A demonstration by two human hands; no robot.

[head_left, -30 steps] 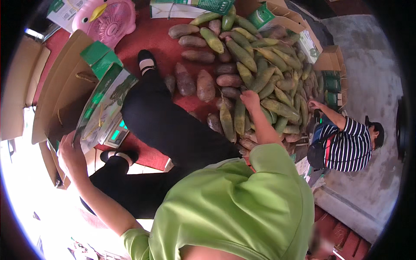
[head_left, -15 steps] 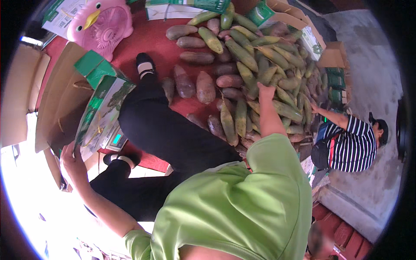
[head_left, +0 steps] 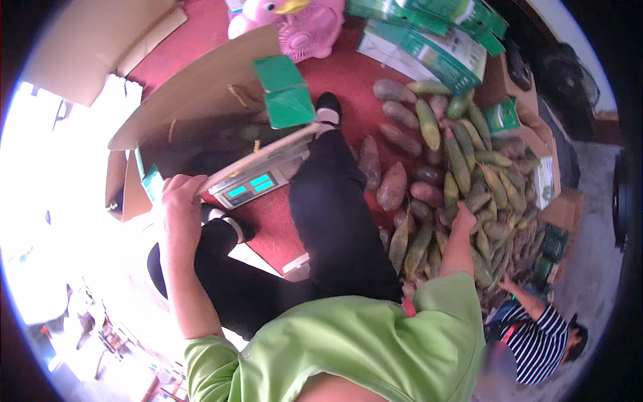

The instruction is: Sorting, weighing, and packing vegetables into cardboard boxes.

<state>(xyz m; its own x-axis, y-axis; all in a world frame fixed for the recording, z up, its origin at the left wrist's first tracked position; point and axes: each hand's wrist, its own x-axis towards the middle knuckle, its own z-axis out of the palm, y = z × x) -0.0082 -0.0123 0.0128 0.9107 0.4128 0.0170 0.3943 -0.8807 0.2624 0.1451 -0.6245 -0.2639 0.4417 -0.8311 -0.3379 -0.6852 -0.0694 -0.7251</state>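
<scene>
L hand (head_left: 181, 195) grips 1 box (head_left: 201, 94), R hand (head_left: 462, 218) @ veg pile (head_left: 497, 189).

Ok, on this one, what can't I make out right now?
All in the head view:
Carton: inside bottom hidden by its near wall and shadow.
Scale: top hidden by the carton.
Right hand: fingertips hidden behind it, so any grip on the vegetables is unclear.
Pink fan: cut by the upper edge.
Co-worker's hand: too small.

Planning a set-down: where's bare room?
Red floor lies bare between the pink fan, green-and-white carton and right shoe; a smaller patch between scale and right leg. Crowded: the vegetable heap around the right hand.
</scene>
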